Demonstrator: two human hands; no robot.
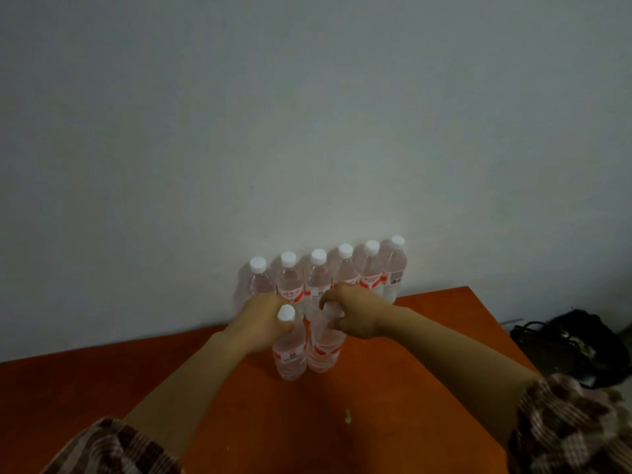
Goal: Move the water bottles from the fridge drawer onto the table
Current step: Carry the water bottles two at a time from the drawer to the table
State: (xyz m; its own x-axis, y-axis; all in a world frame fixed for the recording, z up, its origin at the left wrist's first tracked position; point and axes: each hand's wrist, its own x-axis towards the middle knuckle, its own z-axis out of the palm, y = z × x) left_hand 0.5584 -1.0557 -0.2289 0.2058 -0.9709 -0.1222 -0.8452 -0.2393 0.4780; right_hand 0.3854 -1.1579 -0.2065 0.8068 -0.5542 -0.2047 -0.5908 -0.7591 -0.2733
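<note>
Two clear water bottles with white caps and red labels stand side by side on the orange table (393, 388). My left hand (261, 323) grips the neck of the left bottle (290, 357), just below its cap. My right hand (354, 314) is curled over the top of the right bottle (324, 350), hiding its cap. Behind them, a row of several more bottles (318, 278) stands upright along the wall at the table's back edge.
A pale wall (307, 131) rises directly behind the table. A dark bag (567, 343) lies on the floor past the table's right edge. A small pale speck (348, 416) sits on the tabletop near me.
</note>
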